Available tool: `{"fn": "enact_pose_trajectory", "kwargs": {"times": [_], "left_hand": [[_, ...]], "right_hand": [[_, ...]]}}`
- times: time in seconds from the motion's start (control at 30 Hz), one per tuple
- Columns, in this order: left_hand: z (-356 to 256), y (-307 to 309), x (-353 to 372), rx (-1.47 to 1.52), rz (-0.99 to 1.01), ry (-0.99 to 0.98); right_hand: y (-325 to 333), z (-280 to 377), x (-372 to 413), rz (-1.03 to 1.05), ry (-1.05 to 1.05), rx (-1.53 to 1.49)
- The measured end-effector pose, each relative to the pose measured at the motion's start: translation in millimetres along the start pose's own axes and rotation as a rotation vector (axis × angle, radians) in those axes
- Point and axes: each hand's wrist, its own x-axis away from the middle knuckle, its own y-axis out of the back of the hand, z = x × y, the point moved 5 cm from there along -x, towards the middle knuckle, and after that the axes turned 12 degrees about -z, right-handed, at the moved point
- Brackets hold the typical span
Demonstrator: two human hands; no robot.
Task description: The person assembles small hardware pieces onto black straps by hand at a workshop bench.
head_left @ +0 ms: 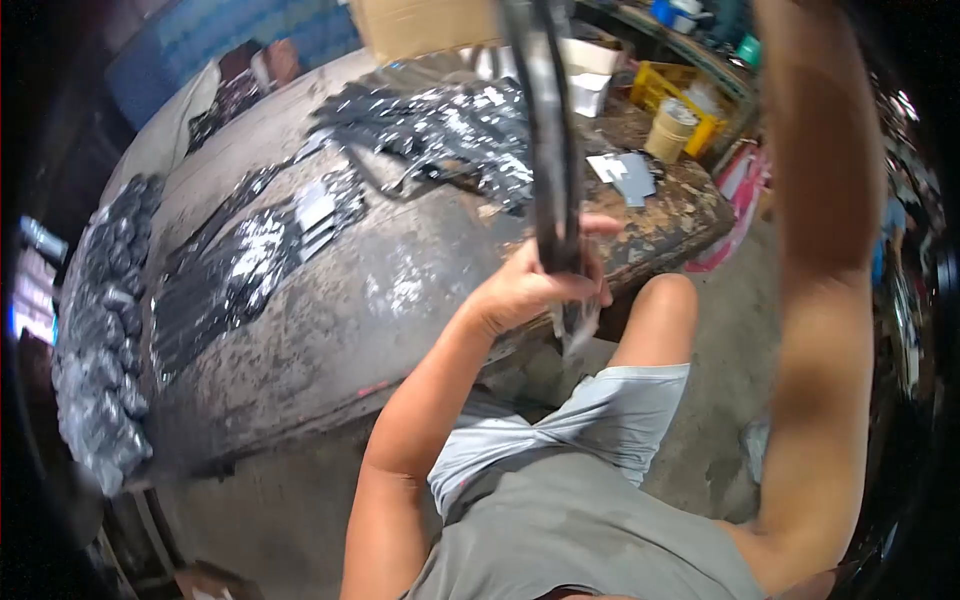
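My left hand (535, 285) is closed around the lower part of a long black plastic strip (553, 150), which hangs upright and is blurred. A short end of it shows below the fingers. My right arm reaches up along the right side, and its hand lies beyond the top edge of the view. Behind the strip, shiny black plastic sheets (450, 115) lie on the worn table (340, 330). Another black plastic stack (235, 270) rests farther left, with grey-white cards (315, 215) on it.
Bundled dark plastic (100, 340) lines the table's left edge. At the back stand a cardboard box (430, 25) and a yellow crate (680, 95), with a beige container (670, 130) beside it. Grey cards (630, 178) lie near the right corner. A pink bag (740, 205) hangs beyond.
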Motion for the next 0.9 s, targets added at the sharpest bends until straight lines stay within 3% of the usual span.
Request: {"fn": "enact_pose_trajectory", "kwargs": {"times": [0.13, 0.2, 0.27, 0.3, 0.33, 0.37, 0.4, 0.43, 0.47, 0.53, 0.57, 0.63, 0.67, 0.77, 0.8, 0.87, 0.9], "left_hand": [[-20.4, 51.7, 77.4, -0.487, -0.235, 0.179], [-53.7, 102.0, 129.9, -0.903, -0.444, 0.148], [-91.2, 144.0, 186.3, -1.120, -0.687, 0.104], [-114.9, 149.1, 204.6, -1.335, -0.749, 0.143], [-132.2, 160.0, 225.3, -1.533, -0.709, -0.001], [-147.2, 172.2, 248.7, -1.606, -0.819, 0.082], [-163.8, 173.3, 258.9, -1.820, -0.748, 0.000], [-174.8, 184.0, 274.0, -1.943, -0.755, 0.050], [-182.8, 198.8, 292.0, -2.155, -0.735, 0.125], [-190.0, 230.1, 329.0, -2.341, -0.725, 0.571], [-190.3, 225.9, 334.5, -2.351, -0.725, 0.595], [-190.0, 224.7, 353.4, -2.429, -0.769, 1.071], [-188.2, 228.5, 359.5, -2.283, -0.845, 1.166], [-164.5, 212.7, 333.9, -2.245, -0.880, 0.551], [-153.0, 198.8, 311.1, -2.171, -0.849, 0.272], [-121.5, 175.4, 261.2, -2.030, -0.795, 0.011], [-101.5, 164.7, 235.2, -1.954, -0.750, -0.048]], "right_hand": [[12.1, -55.8, 12.7, 0.130, 0.009, 0.031], [6.1, -79.2, 23.9, 0.314, 0.029, 0.048], [-30.8, -91.5, 57.9, 0.624, 0.038, 0.034], [-57.4, -97.2, 83.4, 0.802, 0.035, 0.022], [-87.4, -94.7, 110.9, 1.019, 0.025, 0.087], [-113.4, -93.2, 149.4, 1.107, -0.070, 0.092], [-139.0, -90.2, 188.9, 1.062, -0.021, 0.009], [-171.6, -80.5, 219.9, 1.213, 0.070, 0.191], [-198.3, -80.7, 255.7, 1.159, 0.139, 0.098], [-243.5, -65.3, 312.0, 1.184, 0.109, 0.137], [-253.8, -54.3, 330.4, 1.130, 0.119, 0.092], [-264.0, -41.9, 349.6, 1.077, 0.126, 0.028], [-263.7, -44.4, 351.4, 1.078, 0.120, 0.016], [-240.1, -78.6, 336.2, 0.999, -0.099, -0.035], [-229.1, -92.9, 331.6, 0.834, -0.045, -0.078], [-205.0, -128.9, 327.7, 0.840, -0.233, -0.053], [-193.6, -142.6, 327.3, 0.743, -0.236, -0.090]]}}
